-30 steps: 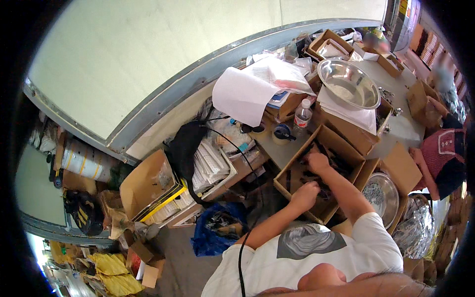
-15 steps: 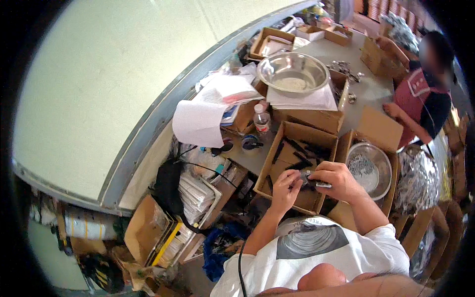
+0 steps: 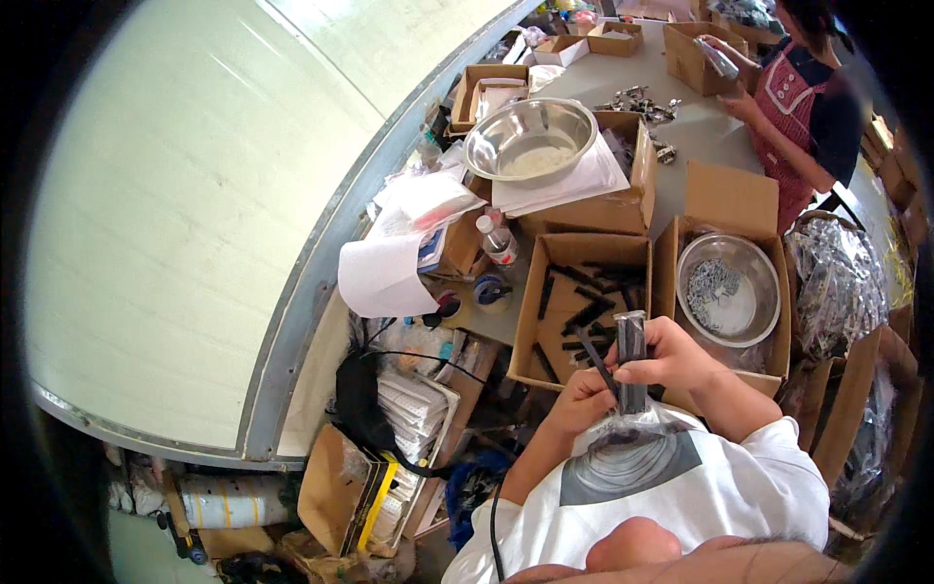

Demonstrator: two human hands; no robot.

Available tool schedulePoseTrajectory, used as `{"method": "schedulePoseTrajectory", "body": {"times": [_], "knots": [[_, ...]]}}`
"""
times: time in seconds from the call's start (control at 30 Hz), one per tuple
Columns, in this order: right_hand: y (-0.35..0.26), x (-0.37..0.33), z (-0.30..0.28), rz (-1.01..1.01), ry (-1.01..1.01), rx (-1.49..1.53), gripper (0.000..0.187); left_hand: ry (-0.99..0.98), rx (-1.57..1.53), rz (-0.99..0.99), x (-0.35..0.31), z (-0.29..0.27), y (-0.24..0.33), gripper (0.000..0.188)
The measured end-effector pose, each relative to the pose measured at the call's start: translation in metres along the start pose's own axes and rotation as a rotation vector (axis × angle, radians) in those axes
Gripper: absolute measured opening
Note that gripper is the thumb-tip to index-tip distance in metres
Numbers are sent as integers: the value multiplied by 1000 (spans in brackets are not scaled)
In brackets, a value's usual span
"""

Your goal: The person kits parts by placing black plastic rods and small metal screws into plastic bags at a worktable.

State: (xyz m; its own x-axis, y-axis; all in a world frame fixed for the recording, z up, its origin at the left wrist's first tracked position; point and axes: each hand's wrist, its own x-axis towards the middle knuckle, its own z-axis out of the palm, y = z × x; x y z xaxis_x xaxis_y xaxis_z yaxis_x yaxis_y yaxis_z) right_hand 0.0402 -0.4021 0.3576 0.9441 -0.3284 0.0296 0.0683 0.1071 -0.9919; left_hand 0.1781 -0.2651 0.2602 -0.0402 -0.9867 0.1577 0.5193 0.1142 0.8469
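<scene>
holding a thin black strip (image 3: 594,356) near its lower end, the left hand (image 3: 582,400) has its fingers closed together in a pinch. the strip stands out of this hand and leans to the far left, with its upper end free.

the right hand (image 3: 671,358) is closed around a dark, long piece (image 3: 631,339) with a silvery end; the thumb lies across its near part and the other fingers go behind it, where i cannot see them well. this piece is almost upright, just to the left of the right hand's palm and just to the right of the strip. whether the strip touches it, i cannot tell.

both hands are at the near side of an open cardboard box (image 3: 593,249), in front of the person's white shirt (image 3: 759,477). inside the box, beyond the hands, many black pieces (image 3: 589,313) lie loosely in different directions.

to the right, beside this box, a metal bowl (image 3: 754,297) with small grey parts (image 3: 715,282) sits in another carton (image 3: 732,195). farther to the left, a bottle (image 3: 500,245) stands on the grey table (image 3: 696,131).
</scene>
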Motion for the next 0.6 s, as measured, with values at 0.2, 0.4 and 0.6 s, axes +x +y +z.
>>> {"method": "schedulePoseTrajectory", "body": {"times": [0.2,0.4,0.6], "knots": [[-1,-10,4,8,-52,192,22,-11,70,-25,-4,22,17,32],[-3,-14,2,54,17,256,18,-50,-92,-102,4,27,12,23],[-3,-18,3,190,-65,421,17,-47,-309,-285,-21,9,-22,22]]}}
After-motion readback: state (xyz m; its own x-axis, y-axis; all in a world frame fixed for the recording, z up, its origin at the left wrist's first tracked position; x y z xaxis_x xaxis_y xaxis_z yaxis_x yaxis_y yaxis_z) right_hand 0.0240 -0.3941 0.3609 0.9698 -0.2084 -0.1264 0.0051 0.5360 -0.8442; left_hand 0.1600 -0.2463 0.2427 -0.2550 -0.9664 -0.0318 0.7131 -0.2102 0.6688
